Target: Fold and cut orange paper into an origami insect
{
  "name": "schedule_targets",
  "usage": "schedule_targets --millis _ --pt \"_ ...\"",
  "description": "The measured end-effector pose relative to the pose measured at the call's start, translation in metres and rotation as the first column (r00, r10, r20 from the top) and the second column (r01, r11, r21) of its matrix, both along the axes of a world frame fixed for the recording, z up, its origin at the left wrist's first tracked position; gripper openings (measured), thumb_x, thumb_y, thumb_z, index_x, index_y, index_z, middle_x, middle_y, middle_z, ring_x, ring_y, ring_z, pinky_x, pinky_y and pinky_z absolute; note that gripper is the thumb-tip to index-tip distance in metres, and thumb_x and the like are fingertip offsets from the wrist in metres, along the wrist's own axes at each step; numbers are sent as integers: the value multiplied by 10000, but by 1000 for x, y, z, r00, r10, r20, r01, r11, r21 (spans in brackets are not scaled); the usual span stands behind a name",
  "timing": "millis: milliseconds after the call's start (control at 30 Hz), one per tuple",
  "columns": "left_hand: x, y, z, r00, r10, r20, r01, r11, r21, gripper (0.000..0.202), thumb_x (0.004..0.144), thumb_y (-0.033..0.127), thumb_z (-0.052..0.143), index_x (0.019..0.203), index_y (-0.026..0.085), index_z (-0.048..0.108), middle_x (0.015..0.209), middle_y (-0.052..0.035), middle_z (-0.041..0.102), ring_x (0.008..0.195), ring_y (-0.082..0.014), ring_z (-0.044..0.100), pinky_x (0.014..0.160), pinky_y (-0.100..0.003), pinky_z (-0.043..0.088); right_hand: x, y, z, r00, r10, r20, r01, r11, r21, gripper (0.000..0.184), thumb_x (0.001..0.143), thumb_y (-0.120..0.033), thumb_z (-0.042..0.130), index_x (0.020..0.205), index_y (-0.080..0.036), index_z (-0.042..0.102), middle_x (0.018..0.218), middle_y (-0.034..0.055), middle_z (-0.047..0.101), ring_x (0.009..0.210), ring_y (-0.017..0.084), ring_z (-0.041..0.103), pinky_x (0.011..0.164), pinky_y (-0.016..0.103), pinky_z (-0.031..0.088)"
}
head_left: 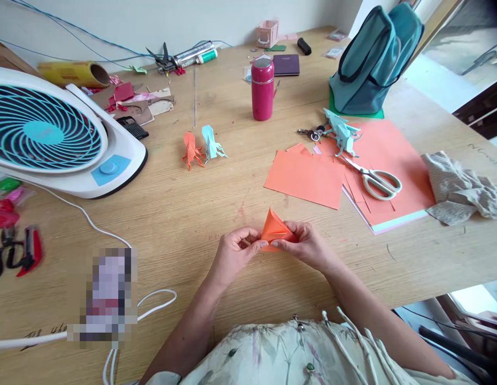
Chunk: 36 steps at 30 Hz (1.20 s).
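Note:
A partly folded orange origami paper [273,227] is held between my two hands, just above the table near its front edge. One pointed flap stands up at its top. My left hand [238,248] pinches the left side between thumb and fingers. On the right side, my right hand [307,243] grips the paper the same way, both thumbs in front near the lower middle. The fingers behind the paper are partly hidden. Beyond my hands lies a flat orange sheet [307,176], and farther left stand an orange paper figure [191,148] and a light blue paper figure [211,142].
White-handled scissors [379,183] and a blue paper figure [341,133] rest on stacked orange sheets [409,160] to the right, beside a grey cloth [465,182]. A fan [120,166] stands left, a pink flask [263,91] at the back, a teal bag [364,69] back right. White cables [156,294] cross the left front.

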<state>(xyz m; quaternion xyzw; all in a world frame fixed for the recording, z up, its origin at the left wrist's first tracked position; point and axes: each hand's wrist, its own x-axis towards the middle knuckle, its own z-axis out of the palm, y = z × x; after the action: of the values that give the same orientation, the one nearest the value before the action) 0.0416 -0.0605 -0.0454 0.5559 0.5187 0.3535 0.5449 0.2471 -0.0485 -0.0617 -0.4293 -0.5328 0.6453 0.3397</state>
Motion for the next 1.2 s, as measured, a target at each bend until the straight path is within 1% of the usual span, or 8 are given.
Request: schedule_targets --millis 100,233,400,567,667,767,1000,1200 --pt "-1 2 -2 997 10 77 -6 999 -48 239 761 363 799 750 139 716 719 -9 666 648 -109 571 600 -204 444 0 -2 -2 996 34 82 -39 998 53 289 806 -435 753 786 -157 676 666 -26 546 603 111 422 561 240 330" --pt "-2 2 -2 993 44 107 -34 995 -98 289 693 368 854 652 131 693 645 6 629 607 -95 538 574 -197 421 1 -3 -2 992 58 115 -67 995 74 291 831 -433 726 793 -150 673 667 -25 542 601 108 422 556 236 332" --pt "-5 4 -2 977 14 211 27 982 -188 274 662 370 876 725 142 736 687 -2 671 655 -117 586 627 -213 464 1 -4 3 984 91 153 -103 992 72 285 842 -427 716 816 -146 676 683 -22 545 610 109 430 556 233 334" --pt "-3 3 0 986 106 131 -84 983 -165 296 619 372 897 648 139 718 626 3 656 575 -101 541 556 -207 425 -1 -5 6 978 107 177 -120 991 64 306 848 -453 693 827 -149 663 664 -27 503 602 109 405 540 232 316" --pt "-3 3 -1 986 71 149 -38 976 -213 313 615 392 896 717 137 746 669 -10 687 601 -114 572 573 -214 439 -2 -5 8 971 111 211 -132 987 90 308 848 -442 679 768 -150 624 652 -28 479 600 103 399 529 224 307" --pt "-5 4 -2 987 29 160 11 969 -248 313 618 393 894 712 134 745 663 -4 682 596 -107 563 569 -210 427 -3 -5 11 955 120 272 -152 984 98 319 845 -418 668 690 -165 550 623 -40 438 578 93 378 505 219 279" --pt "-5 4 -2 982 76 173 -26 961 -274 305 585 356 916 673 135 726 623 19 656 561 -86 525 546 -199 407 -4 -6 12 937 112 332 -163 978 131 328 843 -384 647 648 -186 473 607 -49 399 564 91 357 498 227 263" --pt "-3 3 0 987 116 115 -87 969 -233 315 589 384 911 634 141 715 598 17 652 550 -92 531 546 -205 425 -3 -5 11 926 114 359 -170 977 128 301 850 -376 646 672 -187 493 623 -49 415 574 97 374 513 233 276"
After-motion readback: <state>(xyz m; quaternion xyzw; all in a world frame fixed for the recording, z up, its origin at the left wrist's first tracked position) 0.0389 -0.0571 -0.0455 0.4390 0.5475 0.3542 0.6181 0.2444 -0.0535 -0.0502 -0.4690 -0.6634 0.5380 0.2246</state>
